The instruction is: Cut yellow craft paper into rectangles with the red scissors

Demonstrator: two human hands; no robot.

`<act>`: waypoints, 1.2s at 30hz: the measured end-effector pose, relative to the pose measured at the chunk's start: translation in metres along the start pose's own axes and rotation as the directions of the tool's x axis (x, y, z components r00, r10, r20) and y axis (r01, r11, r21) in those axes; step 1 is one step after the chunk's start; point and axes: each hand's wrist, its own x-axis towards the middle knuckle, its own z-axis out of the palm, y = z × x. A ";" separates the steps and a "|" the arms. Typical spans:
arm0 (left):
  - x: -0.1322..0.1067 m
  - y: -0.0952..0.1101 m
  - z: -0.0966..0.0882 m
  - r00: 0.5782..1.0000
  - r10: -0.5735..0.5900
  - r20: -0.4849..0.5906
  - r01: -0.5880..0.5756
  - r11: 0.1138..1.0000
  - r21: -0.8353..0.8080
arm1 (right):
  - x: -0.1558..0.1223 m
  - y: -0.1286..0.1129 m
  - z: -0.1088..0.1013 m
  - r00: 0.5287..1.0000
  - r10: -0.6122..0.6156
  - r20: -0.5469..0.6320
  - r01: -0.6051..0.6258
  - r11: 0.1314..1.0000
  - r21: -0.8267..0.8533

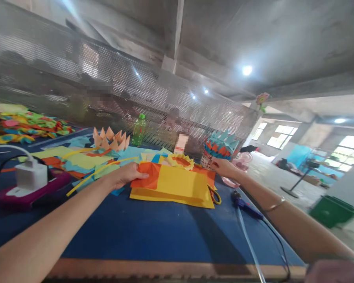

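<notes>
My left hand pinches the left end of an orange and yellow paper sheet, thumb in front. At its other end my right hand has its fingers closed at the orange upper corner. The sheet stands tilted above the blue table, with a flat yellow sheet under its lower edge. Scissors with a yellow handle show beside the right end, their blades hidden. Just behind is a yellow zigzag paper ring.
Left stand a power strip with a white charger, coloured paper sheets and a peach paper crown. A green bottle stands behind. A glue gun with its cord lies right, near stacked paper crowns.
</notes>
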 end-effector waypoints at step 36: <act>0.000 0.016 -0.005 0.989 0.017 -0.146 -0.031 0.995 -0.092 | -0.170 0.052 0.033 0.844 0.525 0.111 -0.505 0.847 -0.165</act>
